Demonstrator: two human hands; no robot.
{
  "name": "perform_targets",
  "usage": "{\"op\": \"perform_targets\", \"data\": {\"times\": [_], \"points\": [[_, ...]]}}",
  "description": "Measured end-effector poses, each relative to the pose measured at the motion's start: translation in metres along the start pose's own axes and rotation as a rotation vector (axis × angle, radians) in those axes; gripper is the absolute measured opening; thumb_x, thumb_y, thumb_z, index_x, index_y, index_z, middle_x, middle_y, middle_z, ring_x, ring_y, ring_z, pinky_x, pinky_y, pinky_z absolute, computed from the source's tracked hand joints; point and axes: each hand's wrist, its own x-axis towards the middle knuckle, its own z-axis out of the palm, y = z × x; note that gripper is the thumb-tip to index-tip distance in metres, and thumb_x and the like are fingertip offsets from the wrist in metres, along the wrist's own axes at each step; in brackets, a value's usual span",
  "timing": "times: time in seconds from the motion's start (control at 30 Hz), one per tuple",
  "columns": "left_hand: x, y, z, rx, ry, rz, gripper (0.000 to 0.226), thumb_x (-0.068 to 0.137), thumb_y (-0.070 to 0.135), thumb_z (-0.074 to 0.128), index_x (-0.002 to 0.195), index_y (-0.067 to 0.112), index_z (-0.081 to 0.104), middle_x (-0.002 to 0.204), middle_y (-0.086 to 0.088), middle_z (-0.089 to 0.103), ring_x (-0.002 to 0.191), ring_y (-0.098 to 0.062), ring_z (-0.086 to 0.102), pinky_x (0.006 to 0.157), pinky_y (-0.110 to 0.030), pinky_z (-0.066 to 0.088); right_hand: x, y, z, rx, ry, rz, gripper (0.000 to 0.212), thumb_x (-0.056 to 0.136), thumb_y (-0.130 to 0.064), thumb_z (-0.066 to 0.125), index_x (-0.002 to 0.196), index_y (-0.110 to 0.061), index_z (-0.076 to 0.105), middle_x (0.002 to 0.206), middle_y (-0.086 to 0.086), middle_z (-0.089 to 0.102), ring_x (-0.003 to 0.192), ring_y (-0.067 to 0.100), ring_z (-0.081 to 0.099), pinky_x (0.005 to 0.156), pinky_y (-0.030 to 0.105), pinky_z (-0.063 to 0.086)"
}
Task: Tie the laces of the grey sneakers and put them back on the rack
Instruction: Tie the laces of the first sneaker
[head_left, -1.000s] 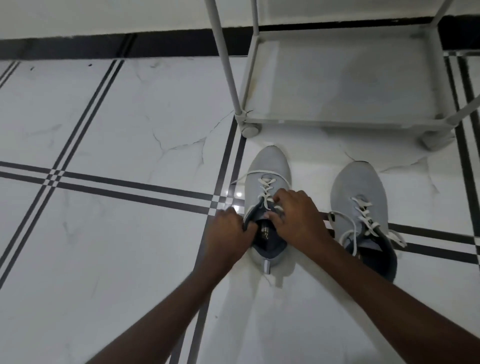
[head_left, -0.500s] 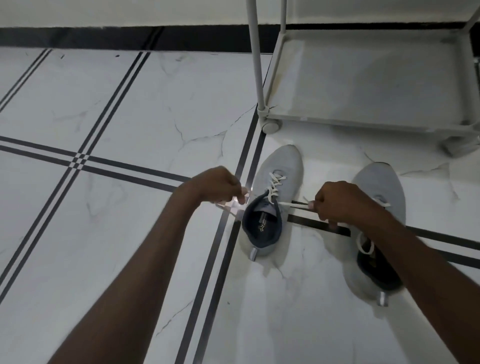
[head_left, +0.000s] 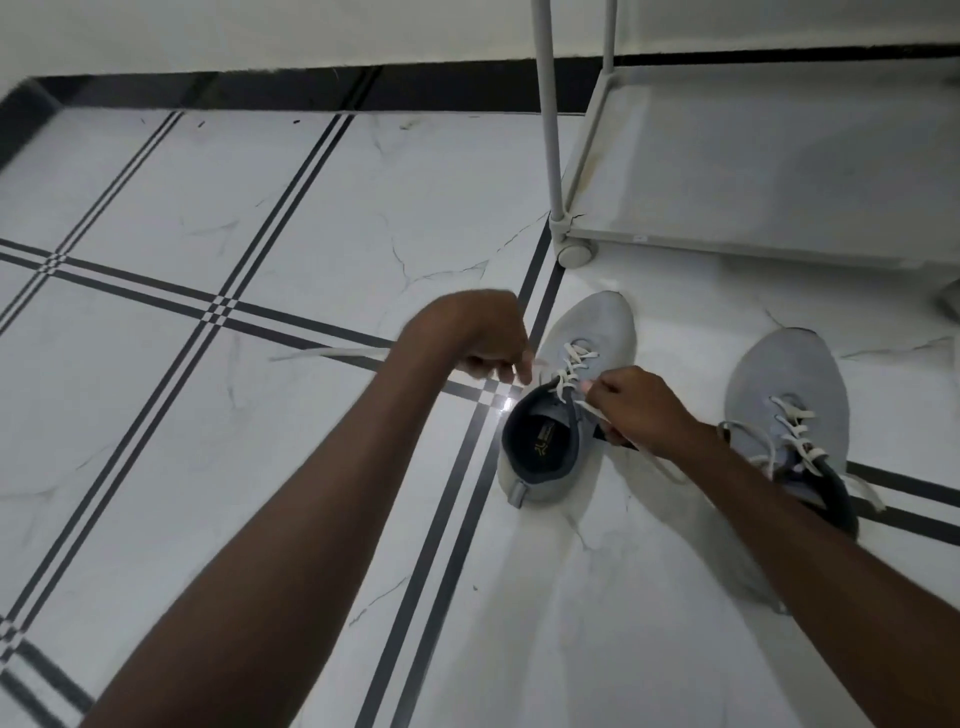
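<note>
1. Head view, surface: the floor (head_left: 171, 467) is glossy white marble-pattern tile crossed by bands of thin black lines. A black skirting strip (head_left: 260, 88) runs along the base of a pale wall (head_left: 260, 31).
2. Head view, rack: a white shoe rack (head_left: 779, 156) stands at upper right on a round foot (head_left: 574, 254); its lowest shelf carries nothing visible.
3. Head view, task items: two grey sneakers rest on the floor just in front of the rack, toes toward it. The near sneaker (head_left: 566, 410) is between the hands; the second sneaker (head_left: 784, 410) lies to its right, apart, laces loose.
4. Head view, hands: the left hand (head_left: 478, 338) is closed, pinching one white lace end (head_left: 332, 354) that trails left. The right hand (head_left: 639, 405) is closed, pinching the other lace end (head_left: 592, 410) beside the tongue.
5. Head view, markings: a small yellow logo (head_left: 543, 448) with print shows on the near sneaker's dark insole; the text is too small to read.
</note>
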Motion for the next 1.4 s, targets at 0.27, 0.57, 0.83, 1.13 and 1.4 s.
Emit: {"op": "perform_targets", "data": {"times": [0.27,0.57,0.83,1.13,1.4], "points": [[0.033,-0.042,0.06,-0.052,0.191,0.143,0.041,0.088,0.041,0.068,0.118,0.014,0.068,0.102,-0.005,0.072,0.1,-0.021,0.067,0.091,-0.032,0.052,0.008,-0.003,0.007,-0.07,-0.08,0.005,0.04,0.097,-0.035,0.052,0.066,-0.013,0.063,0.061,0.006,0.063,0.054,0.02,0.056,0.051,0.027,0.039],[0.05,-0.061,0.083,-0.054,0.524,0.196,0.025,0.083,0.038,0.074,0.08,0.013,0.076,0.071,0.003,0.066,0.073,-0.015,0.06,0.057,-0.021,0.035,0.003,0.02,0.004,-0.145,-0.001,-0.05,0.035,0.094,-0.024,0.056,0.062,-0.014,0.067,0.063,-0.004,0.065,0.059,0.01,0.055,0.055,0.022,0.037],[0.052,-0.073,0.1,-0.115,0.549,0.114,0.031,0.086,0.032,0.071,0.06,0.021,0.059,0.057,0.004,0.055,0.061,-0.019,0.052,0.059,-0.026,0.033,-0.003,0.033,-0.005,-0.285,0.104,0.022,0.043,0.092,-0.025,0.055,0.05,-0.022,0.045,0.067,0.007,0.057,0.068,0.029,0.052,0.061,0.03,0.034],[0.037,-0.113,0.066,0.032,0.297,0.087,0.018,0.083,0.035,0.074,0.079,0.019,0.079,0.082,-0.003,0.077,0.076,-0.013,0.066,0.073,-0.029,0.051,0.003,0.013,-0.048,-0.266,-0.005,0.037,0.035,0.091,-0.032,0.059,0.069,-0.01,0.072,0.072,0.01,0.068,0.072,0.029,0.063,0.065,0.03,0.046],[0.033,-0.078,0.05,0.07,0.778,-0.069,0.02,0.087,0.03,0.068,0.081,0.012,0.074,0.074,-0.009,0.074,0.076,-0.028,0.069,0.07,-0.033,0.055,0.005,-0.05,-0.105,-0.343,-0.047,-0.144,0.017,0.081,-0.032,0.075,0.073,-0.017,0.076,0.07,0.0,0.067,0.068,0.016,0.059,0.062,0.027,0.041]]}}
